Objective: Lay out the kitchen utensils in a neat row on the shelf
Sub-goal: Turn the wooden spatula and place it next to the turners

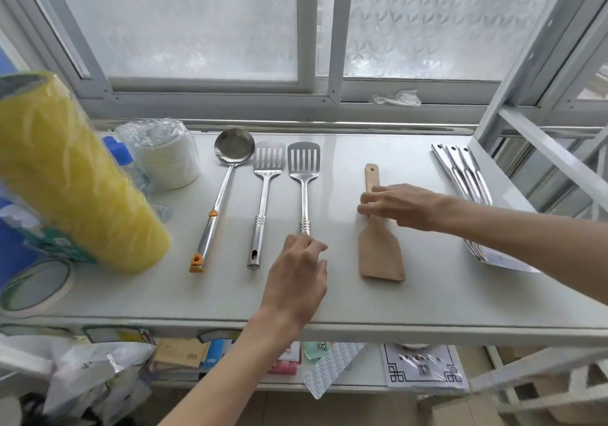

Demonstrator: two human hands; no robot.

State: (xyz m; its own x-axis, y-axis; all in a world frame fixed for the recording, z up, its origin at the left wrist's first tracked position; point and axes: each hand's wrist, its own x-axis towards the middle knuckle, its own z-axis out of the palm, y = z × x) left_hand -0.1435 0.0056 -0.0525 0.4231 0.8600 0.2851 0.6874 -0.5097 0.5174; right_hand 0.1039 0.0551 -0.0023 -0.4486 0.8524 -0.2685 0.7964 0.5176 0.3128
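Nearest the camera, the left hand (296,277) reaches up from the bottom centre of the frame, its fingers (304,243) curled loosely together over the handle end of the slotted stainless-steel spatula (304,175); whether they pinch the handle or only rest on it cannot be told. The long white shelf top (427,294) spans the middle of the frame. On it, left of centre, lie the round-bowled steel ladle with orange handle tips (223,179) and a second slotted steel turner (265,192), parallel, heads toward the window. At the far right a bundle of flat steel utensils (460,175) waits, well apart from the row.

Right of centre lies the pale wooden flat-bladed spatula (378,244), reversed, blade toward the camera. The right hand (401,205) crosses its narrow handle, fingertips (363,208) closed around the shaft.

The steel pieces look stiff, smooth and likely slippery, best pinched at the ribbed handle collars. The wooden spatula is probably light, rigid and grippy, so mid-handle is a sound hold for turning it.
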